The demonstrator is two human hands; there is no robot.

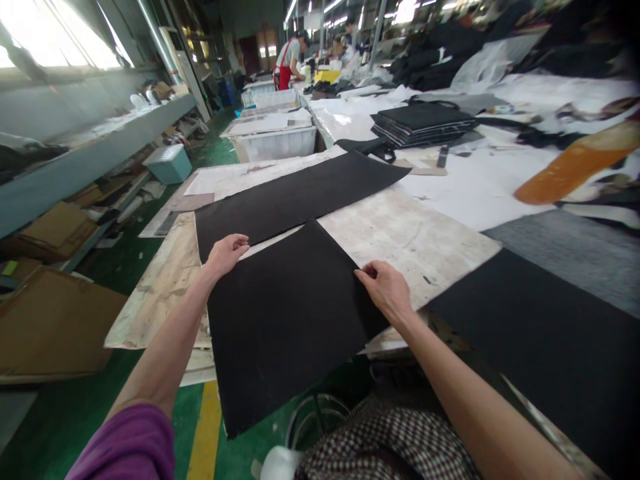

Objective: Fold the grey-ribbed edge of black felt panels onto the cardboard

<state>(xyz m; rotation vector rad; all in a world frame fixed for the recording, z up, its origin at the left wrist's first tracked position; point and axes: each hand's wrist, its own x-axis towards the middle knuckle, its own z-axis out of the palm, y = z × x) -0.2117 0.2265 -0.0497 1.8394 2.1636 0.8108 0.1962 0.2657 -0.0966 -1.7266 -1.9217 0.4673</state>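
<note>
A black rectangular sheet point(290, 313) hangs partly over the front edge of the pale, stained board point(415, 240). My left hand point(227, 257) is at its upper left edge, fingers bent and pressed together. On the right edge, my right hand point(385, 287) pinches the sheet between thumb and fingers. Just beyond lies a second black sheet point(300, 193), flat on the board, its near edge close to my left fingertips. Whether the sheets are fabric or board I cannot tell.
Another black sheet point(545, 347) lies at the right, beside grey felt-like material point(575, 247). A stack of black pieces point(425, 123) and an orange-filled bottle point(575, 167) stand farther back. White bins point(275, 143) line the table's left side. A person in a red apron point(287, 63) works in the distance.
</note>
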